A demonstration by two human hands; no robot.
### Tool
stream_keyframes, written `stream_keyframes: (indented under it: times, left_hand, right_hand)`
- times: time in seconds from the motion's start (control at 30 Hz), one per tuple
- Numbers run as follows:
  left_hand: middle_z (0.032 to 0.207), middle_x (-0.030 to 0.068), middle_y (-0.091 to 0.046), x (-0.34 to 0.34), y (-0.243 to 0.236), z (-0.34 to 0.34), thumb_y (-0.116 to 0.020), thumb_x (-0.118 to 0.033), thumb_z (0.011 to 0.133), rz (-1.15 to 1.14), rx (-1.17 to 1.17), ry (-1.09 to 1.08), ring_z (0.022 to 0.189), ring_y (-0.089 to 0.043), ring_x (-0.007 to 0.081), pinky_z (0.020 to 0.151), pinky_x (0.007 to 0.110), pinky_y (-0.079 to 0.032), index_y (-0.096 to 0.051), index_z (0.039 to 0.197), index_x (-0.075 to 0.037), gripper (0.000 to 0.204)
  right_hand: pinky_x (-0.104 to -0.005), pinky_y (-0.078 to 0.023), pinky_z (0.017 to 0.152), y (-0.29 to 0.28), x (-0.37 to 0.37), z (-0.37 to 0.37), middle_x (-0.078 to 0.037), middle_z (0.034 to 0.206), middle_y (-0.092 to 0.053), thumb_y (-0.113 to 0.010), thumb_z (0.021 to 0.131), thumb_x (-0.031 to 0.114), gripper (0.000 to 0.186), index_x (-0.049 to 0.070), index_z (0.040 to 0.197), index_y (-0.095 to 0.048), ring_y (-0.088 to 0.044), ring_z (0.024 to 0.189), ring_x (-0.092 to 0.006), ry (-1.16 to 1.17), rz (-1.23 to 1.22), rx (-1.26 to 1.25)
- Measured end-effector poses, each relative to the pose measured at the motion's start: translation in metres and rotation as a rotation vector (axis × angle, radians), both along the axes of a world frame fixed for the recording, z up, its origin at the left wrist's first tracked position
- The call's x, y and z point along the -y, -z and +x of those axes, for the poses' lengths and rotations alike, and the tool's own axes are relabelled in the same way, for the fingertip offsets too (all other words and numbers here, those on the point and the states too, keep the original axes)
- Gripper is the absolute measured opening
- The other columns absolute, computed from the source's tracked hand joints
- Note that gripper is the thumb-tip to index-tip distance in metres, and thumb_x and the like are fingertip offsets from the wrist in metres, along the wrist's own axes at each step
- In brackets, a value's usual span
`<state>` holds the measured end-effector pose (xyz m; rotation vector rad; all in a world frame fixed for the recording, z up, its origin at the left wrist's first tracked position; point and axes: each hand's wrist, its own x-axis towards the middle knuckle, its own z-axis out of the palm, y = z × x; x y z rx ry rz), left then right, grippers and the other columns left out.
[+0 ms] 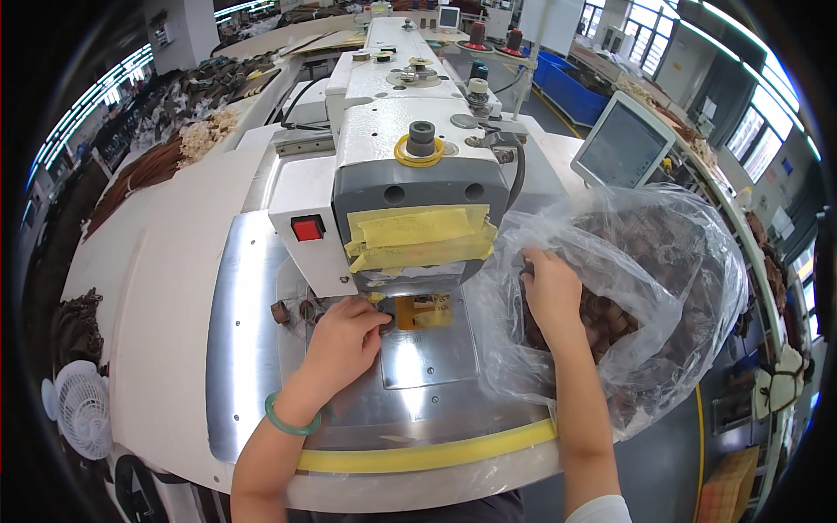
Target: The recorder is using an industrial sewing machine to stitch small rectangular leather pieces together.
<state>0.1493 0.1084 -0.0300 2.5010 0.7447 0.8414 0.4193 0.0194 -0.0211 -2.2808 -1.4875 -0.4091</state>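
My left hand (344, 338), with a green bangle (293, 416) on its wrist, rests on the metal plate (349, 410) under the head of a white sewing machine (397, 131). Its fingers are pinched together beside the yellow-taped patch (425, 312); what they hold is a dark bit too small to name. Over the clear plastic bag (689, 322), my right hand (554, 292) is closed on a small dark brown piece (527, 264), mostly covered by the fingers. Many small brown rolled loops (606, 321) fill the bag. Two similar loops (280, 312) lie left of my left hand.
A red switch (307, 228) sits on the machine's left side. Behind the bag stands a tilted screen (623, 139). Yellow tape (427, 458) runs along the table's front edge. A white fan (80, 410) stands at the far left, and blue bins (571, 87) at the back right.
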Motion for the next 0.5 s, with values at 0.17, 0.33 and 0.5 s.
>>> stream_keyframes:
  times: [0.17, 0.33, 0.5]
  left_hand:
    - [0.082, 0.0108, -0.059, 0.008, -0.002, 0.003, -0.063, -0.001, 0.070, -0.419, 0.125, 0.160, 0.076, -0.059, 0.0217, 0.065, 0.030, -0.049, -0.062, 0.093, -0.002, 0.023]
    - [0.089, 0.0093, -0.061, 0.015, 0.005, 0.011, -0.070, -0.005, 0.068, -0.423, 0.281, 0.230, 0.077, -0.060, 0.0179, 0.071, 0.027, -0.049, -0.059, 0.100, -0.002, 0.034]
    - [0.100, 0.0089, -0.060, 0.020, 0.011, 0.011, -0.071, -0.001, 0.069, -0.630, 0.424, 0.202, 0.085, -0.058, 0.0147, 0.076, 0.027, -0.048, -0.053, 0.105, 0.001, 0.040]
  right_hand:
    - [-0.0264, -0.046, 0.058, -0.012, 0.000, -0.026, -0.008, 0.075, -0.058, -0.057, 0.070, -0.002, 0.021, 0.001, 0.091, -0.058, -0.057, 0.063, -0.0163, -0.351, 0.091, -0.755]
    - [-0.0228, -0.048, 0.059, -0.010, 0.001, -0.056, -0.007, 0.076, -0.058, -0.055, 0.078, 0.000, 0.011, -0.001, 0.089, -0.054, -0.058, 0.066, -0.0123, -0.567, -0.111, -1.669]
    - [-0.0247, -0.050, 0.060, 0.024, -0.004, -0.074, -0.010, 0.082, -0.059, -0.052, 0.080, -0.003, 0.016, 0.001, 0.095, -0.051, -0.059, 0.067, -0.0158, -0.553, -0.028, -2.334]
